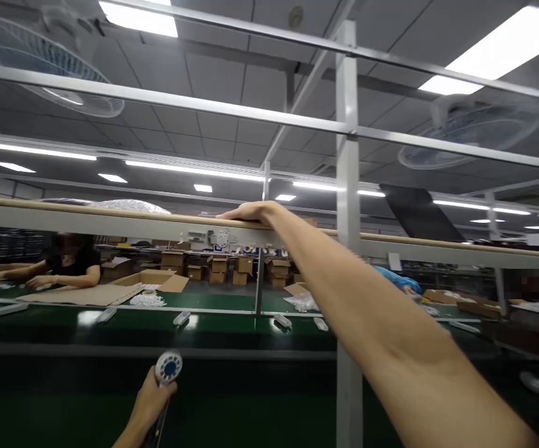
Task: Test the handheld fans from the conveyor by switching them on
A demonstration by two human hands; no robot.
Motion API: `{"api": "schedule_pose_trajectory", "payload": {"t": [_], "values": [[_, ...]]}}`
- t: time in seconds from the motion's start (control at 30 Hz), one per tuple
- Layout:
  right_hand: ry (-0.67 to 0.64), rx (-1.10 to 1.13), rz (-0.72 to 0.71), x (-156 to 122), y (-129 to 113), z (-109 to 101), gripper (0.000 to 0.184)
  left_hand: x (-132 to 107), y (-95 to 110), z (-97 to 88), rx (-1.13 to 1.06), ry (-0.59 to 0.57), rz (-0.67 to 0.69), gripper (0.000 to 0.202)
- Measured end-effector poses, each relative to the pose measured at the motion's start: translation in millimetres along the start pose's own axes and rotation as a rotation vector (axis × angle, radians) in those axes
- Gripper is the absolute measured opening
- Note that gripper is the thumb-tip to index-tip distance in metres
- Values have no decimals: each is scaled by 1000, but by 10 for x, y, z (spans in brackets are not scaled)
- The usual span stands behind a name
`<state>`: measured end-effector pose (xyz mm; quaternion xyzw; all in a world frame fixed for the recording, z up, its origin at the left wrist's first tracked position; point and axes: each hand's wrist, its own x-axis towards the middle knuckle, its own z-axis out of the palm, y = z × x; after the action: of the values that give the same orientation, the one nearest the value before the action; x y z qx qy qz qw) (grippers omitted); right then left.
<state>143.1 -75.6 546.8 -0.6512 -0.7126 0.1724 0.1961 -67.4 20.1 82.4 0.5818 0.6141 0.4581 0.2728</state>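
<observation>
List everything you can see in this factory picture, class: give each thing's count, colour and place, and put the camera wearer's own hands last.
Round white tool head with blue centre: one, held low at centre-left.
Long overhead shelf with tan wooden edge: one, pale grey, across the middle.
Grey metal upright post: one, right of centre.
Dark green conveyor belt: one, below the shelf.
Small brown cardboard boxes: several, stacked beyond the belt.
Flat brown cardboard sheet: one, left.
Seated co-worker in black top: one, far left.
White ceiling fans: two, upper corners.
Left hand: gripping the tool.
Right hand: resting on the shelf edge.
</observation>
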Motion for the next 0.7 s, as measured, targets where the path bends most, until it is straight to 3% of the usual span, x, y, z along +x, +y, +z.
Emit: {"api": "schedule_pose_trajectory", "payload": {"t": [0.1,0.2,0.27,0.37,0.47,0.57,0.7], "values": [[-17,38,-22,68,20,-22,75,92,-243,-92,98,-47,-24,33],[86,-53,-151,139,18,-29,73,155,-406,-189,232,-54,-26,38],[241,-160,-303,165,21,-8,77,171,-470,-216,323,-31,1,41],[605,-405,-522,121,53,38,92,178,-524,-228,437,8,48,46],[913,-757,-714,-12,110,50,88,195,-563,-254,510,20,68,51],[978,-978,-845,-144,153,24,79,225,-606,-299,570,30,62,51],[982,-1050,-894,-203,172,18,77,247,-632,-348,714,83,77,52]]}}
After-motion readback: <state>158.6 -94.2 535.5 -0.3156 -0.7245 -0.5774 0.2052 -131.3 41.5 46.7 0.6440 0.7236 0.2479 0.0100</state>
